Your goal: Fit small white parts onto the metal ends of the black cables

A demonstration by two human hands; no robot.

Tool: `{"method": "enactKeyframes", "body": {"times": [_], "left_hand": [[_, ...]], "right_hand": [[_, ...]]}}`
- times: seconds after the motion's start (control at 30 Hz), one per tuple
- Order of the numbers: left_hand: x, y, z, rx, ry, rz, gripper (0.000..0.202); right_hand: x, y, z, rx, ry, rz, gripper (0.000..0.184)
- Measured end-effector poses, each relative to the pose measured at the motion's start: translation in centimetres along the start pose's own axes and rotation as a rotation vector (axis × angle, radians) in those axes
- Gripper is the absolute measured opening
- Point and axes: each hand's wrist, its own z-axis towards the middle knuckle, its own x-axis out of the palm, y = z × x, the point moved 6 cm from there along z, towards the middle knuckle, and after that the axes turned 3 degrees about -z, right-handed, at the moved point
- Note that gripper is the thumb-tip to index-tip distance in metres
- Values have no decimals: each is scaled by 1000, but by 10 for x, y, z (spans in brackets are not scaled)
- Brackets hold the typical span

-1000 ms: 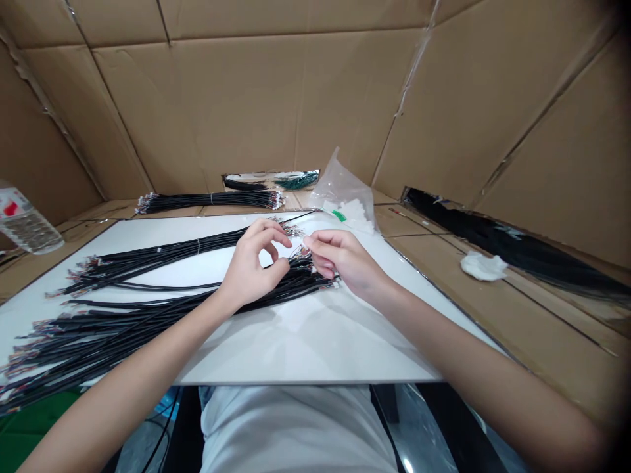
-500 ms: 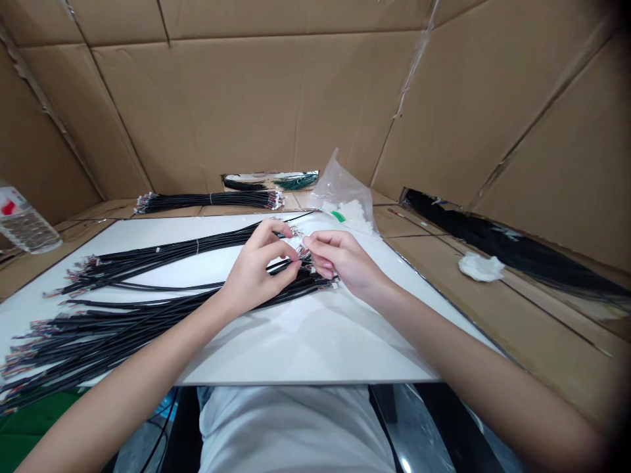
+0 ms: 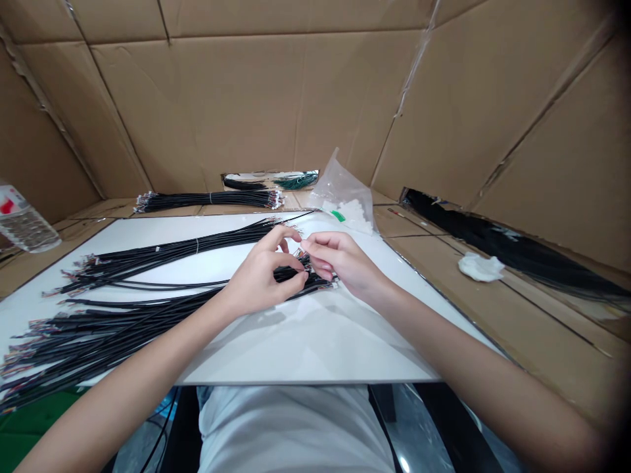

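Two loose bundles of thin black cables with crimped metal ends lie across a white board (image 3: 305, 348), one higher (image 3: 162, 254) and one lower (image 3: 108, 332). Their ends meet near the middle. My left hand (image 3: 263, 279) curls around black cables there, with thumb and fingers closed on them. My right hand (image 3: 340, 259) is next to it, fingertips pinched together at the cable ends. Whatever lies between those fingertips is hidden.
Beyond the board are a tied cable bundle (image 3: 207, 201) and a clear plastic bag of white parts (image 3: 345, 197). A long black bundle (image 3: 513, 246) and a white crumpled cloth (image 3: 480, 267) lie right, a water bottle (image 3: 24, 223) left. Cardboard lines the back.
My left hand has moved slightly right and down, its fingers closing from a loose ring onto the cables. My right hand has stayed nearly still, and the cable ends have shifted little.
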Motion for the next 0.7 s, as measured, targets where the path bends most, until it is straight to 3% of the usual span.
{"method": "enactKeyframes", "body": {"times": [0.33,0.7], "left_hand": [[-4,8,1,-152,-15,-172,17],[-17,-4,2,36,-186,33,14]], "right_hand": [[-1,-2,1,3,-7,-20,28],[1,0,0,-4,8,5,31]]}}
